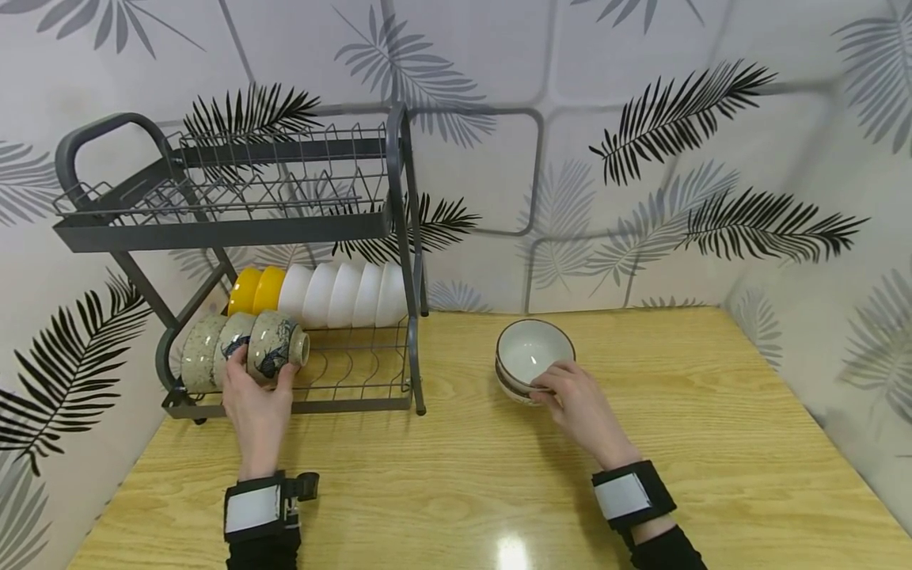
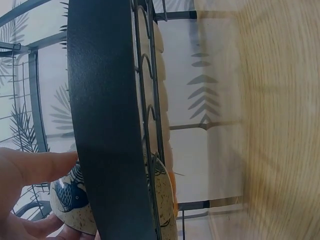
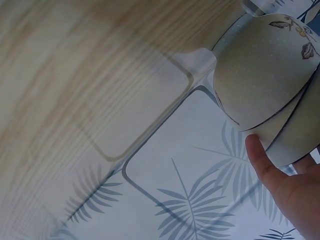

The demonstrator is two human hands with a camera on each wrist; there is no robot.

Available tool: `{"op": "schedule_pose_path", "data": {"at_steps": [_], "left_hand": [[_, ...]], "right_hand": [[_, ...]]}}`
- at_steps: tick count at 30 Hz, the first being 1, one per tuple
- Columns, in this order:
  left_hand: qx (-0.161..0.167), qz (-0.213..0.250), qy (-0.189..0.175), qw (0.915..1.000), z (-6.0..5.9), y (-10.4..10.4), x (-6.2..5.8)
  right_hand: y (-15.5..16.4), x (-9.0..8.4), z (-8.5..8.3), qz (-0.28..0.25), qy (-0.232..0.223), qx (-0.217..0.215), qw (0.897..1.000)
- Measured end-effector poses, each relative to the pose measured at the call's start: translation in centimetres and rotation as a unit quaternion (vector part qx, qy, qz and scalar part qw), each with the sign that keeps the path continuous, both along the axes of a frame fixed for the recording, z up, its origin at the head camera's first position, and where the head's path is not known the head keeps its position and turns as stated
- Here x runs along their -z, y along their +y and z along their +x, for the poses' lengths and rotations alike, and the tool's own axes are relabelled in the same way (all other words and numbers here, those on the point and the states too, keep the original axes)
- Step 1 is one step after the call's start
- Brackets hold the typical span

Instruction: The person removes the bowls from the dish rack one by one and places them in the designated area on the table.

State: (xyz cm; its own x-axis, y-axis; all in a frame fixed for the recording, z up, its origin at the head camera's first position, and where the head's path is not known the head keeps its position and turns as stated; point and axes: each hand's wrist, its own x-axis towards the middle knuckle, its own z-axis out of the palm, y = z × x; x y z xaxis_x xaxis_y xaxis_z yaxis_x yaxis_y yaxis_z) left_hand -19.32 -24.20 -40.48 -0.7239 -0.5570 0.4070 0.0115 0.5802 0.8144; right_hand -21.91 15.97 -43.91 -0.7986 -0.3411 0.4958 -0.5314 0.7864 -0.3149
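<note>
Head view, left hand (image 1: 258, 405) gripping racked patterned bowl (image 1: 265, 334), right hand (image 1: 583, 405) pinching stacked bowls (image 1: 530, 348)

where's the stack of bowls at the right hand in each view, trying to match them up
Head: stack of bowls just right of centre, with the right hand at its near right rim.
Left wrist: not in it.
Right wrist: upper right, cut off by the picture's right edge.
Shared landmark: the wood-grain table, along the right side in the left wrist view, upper left in the right wrist view.
</note>
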Motion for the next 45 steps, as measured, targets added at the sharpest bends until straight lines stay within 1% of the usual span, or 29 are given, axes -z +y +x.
{"op": "schedule_pose_path", "data": {"at_steps": [5,13,19,22,26,28,33,36,41,45], "left_hand": [[0.002,-0.001,0.000,1.0000,0.0,-0.3,0.1],[-0.003,-0.003,0.017,0.9998,-0.3,-0.6,0.4],[-0.008,-0.001,0.009,0.9999,-0.5,-0.8,0.6],[-0.010,-0.003,0.006,0.9999,-0.6,-0.9,0.7],[-0.011,-0.007,0.015,0.9998,-0.7,-1.0,0.8],[-0.010,-0.001,0.017,0.9998,-0.8,-1.0,0.7],[-0.003,0.019,0.012,0.9997,-0.9,-1.0,0.6],[0.000,0.016,0.016,0.9997,-0.9,-1.0,0.7],[0.003,0.009,0.033,0.9994,-1.1,-1.0,0.9],[0.013,0.025,0.042,0.9987,-1.0,-1.1,0.9]], "right_hand": [[0.0,0.0,0.0,0.001,0.001,-0.002,1.000],[0.0,0.0,0.0,0.002,0.001,-0.003,1.000],[0.1,-0.1,0.0,0.003,0.015,-0.012,1.000],[0.3,-0.4,0.0,-0.008,0.006,-0.014,1.000],[0.8,-1.0,0.2,-0.048,-0.020,-0.023,0.998],[1.1,-1.3,0.2,-0.076,-0.022,-0.035,0.996],[1.8,-2.2,0.5,-0.144,-0.041,-0.060,0.987],[2.3,-2.8,0.8,-0.174,-0.061,-0.063,0.981],[2.8,-3.7,1.2,-0.208,-0.055,-0.071,0.974],[2.9,-4.3,1.5,-0.216,-0.055,-0.073,0.972]]}}
